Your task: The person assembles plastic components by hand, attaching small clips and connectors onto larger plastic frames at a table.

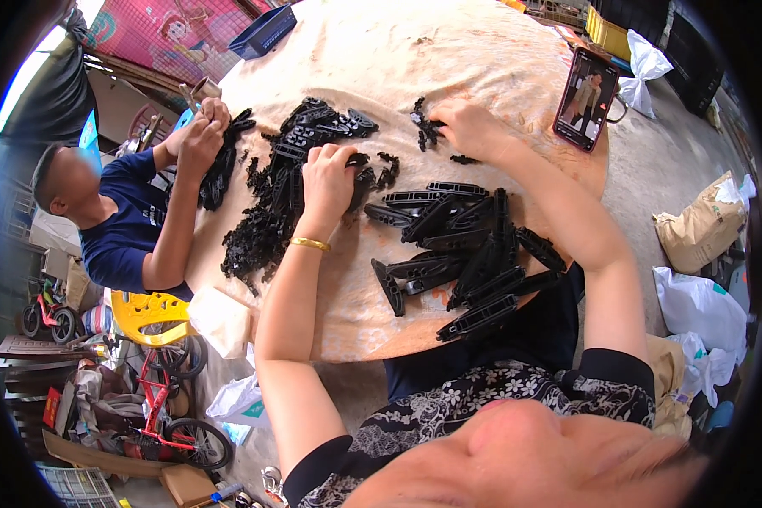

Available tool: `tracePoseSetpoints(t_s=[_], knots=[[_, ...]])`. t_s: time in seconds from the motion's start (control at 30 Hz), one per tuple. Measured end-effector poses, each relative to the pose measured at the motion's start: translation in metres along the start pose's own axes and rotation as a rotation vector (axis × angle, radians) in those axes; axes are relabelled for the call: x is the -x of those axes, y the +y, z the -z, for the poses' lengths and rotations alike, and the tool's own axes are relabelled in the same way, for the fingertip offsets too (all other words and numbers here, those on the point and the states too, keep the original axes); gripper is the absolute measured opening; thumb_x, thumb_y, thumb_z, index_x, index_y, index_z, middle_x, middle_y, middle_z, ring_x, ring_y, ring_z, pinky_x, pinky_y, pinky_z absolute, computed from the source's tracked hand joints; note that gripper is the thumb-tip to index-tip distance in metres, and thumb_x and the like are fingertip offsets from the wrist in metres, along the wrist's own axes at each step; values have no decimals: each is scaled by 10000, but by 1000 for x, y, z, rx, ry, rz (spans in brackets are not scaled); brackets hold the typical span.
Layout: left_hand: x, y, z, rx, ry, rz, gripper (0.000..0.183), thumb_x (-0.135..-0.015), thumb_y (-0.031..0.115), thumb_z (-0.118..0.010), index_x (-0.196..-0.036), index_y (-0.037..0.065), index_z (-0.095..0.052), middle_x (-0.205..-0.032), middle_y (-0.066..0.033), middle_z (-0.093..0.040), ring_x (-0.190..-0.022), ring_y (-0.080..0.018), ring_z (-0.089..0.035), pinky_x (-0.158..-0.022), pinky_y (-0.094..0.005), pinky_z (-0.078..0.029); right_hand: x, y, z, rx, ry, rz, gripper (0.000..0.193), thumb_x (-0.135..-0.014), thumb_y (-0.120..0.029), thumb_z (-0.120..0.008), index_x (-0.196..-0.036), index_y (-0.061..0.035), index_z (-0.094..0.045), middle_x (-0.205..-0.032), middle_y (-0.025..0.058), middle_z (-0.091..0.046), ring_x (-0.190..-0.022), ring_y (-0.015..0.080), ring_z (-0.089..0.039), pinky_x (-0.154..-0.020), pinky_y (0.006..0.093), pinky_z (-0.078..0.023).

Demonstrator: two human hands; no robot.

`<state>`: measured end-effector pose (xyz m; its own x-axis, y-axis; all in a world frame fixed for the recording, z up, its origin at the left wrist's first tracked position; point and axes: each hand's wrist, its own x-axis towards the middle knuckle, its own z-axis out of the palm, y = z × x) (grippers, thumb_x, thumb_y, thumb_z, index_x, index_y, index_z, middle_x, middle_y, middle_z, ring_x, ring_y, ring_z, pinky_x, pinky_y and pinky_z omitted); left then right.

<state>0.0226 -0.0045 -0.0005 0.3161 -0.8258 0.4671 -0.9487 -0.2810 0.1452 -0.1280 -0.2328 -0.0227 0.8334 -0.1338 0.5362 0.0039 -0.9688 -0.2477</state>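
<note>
My left hand (327, 184), with a gold bracelet at the wrist, is at the right edge of a heap of small black plastic pieces (262, 216). Its fingers are curled down, and what they grip is hidden. My right hand (467, 129) is farther right, fingers bent together beside a small cluster of black pieces (424, 124); I cannot make out what is in them. Longer black plastic parts (292, 140) lie beyond my left hand. Nearer me, between my arms, is a loose pile of long ribbed black plastic parts (474, 241).
A cloth (449, 63) covers the round table. A phone (586, 100) showing a video stands at the right. At the left, a co-worker's hands (203, 135) are raised above more black parts (225, 169). A blue basket (263, 32) sits at the far edge.
</note>
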Motion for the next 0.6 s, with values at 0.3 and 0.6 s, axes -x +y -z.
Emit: tracePoseSetpoints(t_s=[0.3,0.6], knots=[[7,27,8,1312,162,430,226,-833,34,-609,-1046,4,-542,-944,-59,-598,-812,-110,-588,-703,-243,-499,-5,-20,19,-11,178,21,56,-749,-63,-581,-781,-21,-566,-808,120,-606,-812,293,-572,-739,370,-457],[19,58,7,1720,-131,675,254,-803,15,-635,-1037,37,-537,-982,-52,-593,-891,-133,-587,-797,-257,-519,5,-86,34,-647,304,57,88,-755,-37,-641,-839,-11,-631,-733,102,-628,-682,200,-619,-608,287,-484]])
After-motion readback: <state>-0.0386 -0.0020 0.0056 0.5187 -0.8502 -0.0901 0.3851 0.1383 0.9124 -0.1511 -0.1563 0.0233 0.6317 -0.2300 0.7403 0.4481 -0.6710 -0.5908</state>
